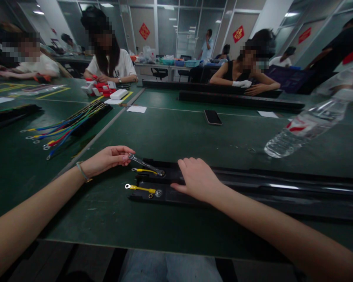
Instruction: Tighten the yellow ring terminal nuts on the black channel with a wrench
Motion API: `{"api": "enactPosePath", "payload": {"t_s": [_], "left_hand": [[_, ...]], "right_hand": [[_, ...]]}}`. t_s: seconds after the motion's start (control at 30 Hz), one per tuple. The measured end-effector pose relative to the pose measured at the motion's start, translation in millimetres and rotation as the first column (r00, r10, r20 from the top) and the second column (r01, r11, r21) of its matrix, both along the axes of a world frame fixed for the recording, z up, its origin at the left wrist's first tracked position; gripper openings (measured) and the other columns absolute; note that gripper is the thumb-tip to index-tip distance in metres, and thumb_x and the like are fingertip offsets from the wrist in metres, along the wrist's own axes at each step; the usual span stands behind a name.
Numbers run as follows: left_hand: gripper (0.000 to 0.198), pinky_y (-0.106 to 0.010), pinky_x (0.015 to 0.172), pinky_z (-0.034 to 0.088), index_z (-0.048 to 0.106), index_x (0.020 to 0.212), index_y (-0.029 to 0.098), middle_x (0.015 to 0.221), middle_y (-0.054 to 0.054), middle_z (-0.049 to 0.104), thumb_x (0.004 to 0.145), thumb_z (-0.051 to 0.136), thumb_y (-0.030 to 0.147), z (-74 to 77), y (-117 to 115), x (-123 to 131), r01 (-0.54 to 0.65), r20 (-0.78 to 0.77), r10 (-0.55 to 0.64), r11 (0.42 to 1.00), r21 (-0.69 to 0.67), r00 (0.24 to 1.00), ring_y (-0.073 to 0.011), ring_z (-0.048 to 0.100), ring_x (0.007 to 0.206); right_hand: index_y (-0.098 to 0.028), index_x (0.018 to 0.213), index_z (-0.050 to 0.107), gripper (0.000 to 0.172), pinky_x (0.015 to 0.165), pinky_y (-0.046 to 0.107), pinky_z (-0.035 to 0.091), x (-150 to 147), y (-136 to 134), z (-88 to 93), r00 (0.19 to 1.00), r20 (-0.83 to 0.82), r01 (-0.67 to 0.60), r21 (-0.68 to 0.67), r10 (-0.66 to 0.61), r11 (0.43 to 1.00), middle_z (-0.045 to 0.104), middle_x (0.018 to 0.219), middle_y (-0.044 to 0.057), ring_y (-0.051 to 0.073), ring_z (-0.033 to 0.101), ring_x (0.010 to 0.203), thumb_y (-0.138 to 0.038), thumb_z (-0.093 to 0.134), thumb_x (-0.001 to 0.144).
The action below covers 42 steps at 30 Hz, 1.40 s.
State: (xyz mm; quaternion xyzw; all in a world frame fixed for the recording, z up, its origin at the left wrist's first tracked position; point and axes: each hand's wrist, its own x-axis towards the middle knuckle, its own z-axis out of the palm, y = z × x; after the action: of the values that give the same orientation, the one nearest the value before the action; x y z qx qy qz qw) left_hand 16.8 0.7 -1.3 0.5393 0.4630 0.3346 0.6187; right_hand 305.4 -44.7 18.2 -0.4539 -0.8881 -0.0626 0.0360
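My left hand pinches one end of a metal wrench. The wrench's other end sits over a fastener on the far black channel, beside a short yellow wire with a ring terminal. My right hand lies over the black channels, its fingers around the far one, bracing it. On the near black channel, a second yellow wire runs from a bolt to a ring terminal beyond the channel's left end. The right hand hides part of both channels.
A water bottle stands at the right behind the channels. A phone lies mid-table. Coloured cables with ring terminals rest at left. Two co-workers sit across the table, near more black channels.
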Motion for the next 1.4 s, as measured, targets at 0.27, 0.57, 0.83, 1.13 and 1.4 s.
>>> {"api": "enactPosePath", "payload": {"t_s": [0.27,0.57,0.83,1.13,1.4], "left_hand": [[0.021,-0.014,0.053,0.045,0.061,0.09,0.014,0.067,-0.002,0.06,0.069,0.062,0.013,0.1,0.4,-1.2,0.0,-0.008,0.0,1.0,0.0,1.0,-0.0075,0.054,0.058],[0.021,-0.016,0.054,0.046,0.061,0.091,0.014,0.068,-0.002,0.059,0.07,0.061,0.013,1.2,-0.6,-0.1,0.01,-0.011,-0.01,1.0,0.004,1.0,-0.0083,0.054,0.059],[0.02,-0.018,0.054,0.045,0.06,0.091,0.014,0.069,-0.002,0.058,0.072,0.059,0.012,3.3,-2.1,0.1,0.019,-0.021,-0.018,1.0,0.022,1.0,-0.0092,0.053,0.059],[0.021,-0.018,0.054,0.045,0.06,0.09,0.013,0.068,-0.002,0.058,0.07,0.062,0.015,4.6,-3.4,1.0,0.023,-0.015,-0.023,0.999,0.027,1.0,-0.0096,0.053,0.059],[0.019,-0.017,0.052,0.043,0.058,0.079,0.014,0.065,-0.002,0.06,0.064,0.068,0.019,3.7,-2.8,-7.2,0.17,0.021,-0.17,0.985,0.002,0.985,-0.0107,0.054,0.059]], "right_hand": [[-0.012,0.098,0.053,0.052,0.068,0.035,0.039,0.0,0.4,-0.4,1.0,0.0,0.001,0.002,-0.001,1.0,0.059,0.088,0.01,0.023,0.053,0.079,-0.056,0.048,0.07],[-0.012,0.098,0.053,0.052,0.068,0.035,0.04,-0.1,0.0,0.3,1.0,-0.003,0.005,-0.005,-0.005,1.0,0.06,0.088,0.01,0.022,0.053,0.079,-0.056,0.049,0.07],[-0.012,0.099,0.053,0.053,0.068,0.035,0.04,-0.1,0.0,1.3,1.0,-0.001,0.006,-0.008,-0.006,1.0,0.06,0.089,0.01,0.023,0.053,0.08,-0.056,0.049,0.07],[-0.012,0.097,0.054,0.051,0.068,0.035,0.04,0.4,-0.5,1.0,1.0,-0.011,0.001,0.005,-0.001,1.0,0.06,0.088,0.01,0.023,0.053,0.079,-0.055,0.049,0.07],[-0.011,0.098,0.054,0.053,0.067,0.035,0.04,0.3,-0.1,0.6,1.0,-0.008,0.0,0.004,0.0,1.0,0.06,0.088,0.01,0.023,0.053,0.079,-0.056,0.049,0.07]]}}
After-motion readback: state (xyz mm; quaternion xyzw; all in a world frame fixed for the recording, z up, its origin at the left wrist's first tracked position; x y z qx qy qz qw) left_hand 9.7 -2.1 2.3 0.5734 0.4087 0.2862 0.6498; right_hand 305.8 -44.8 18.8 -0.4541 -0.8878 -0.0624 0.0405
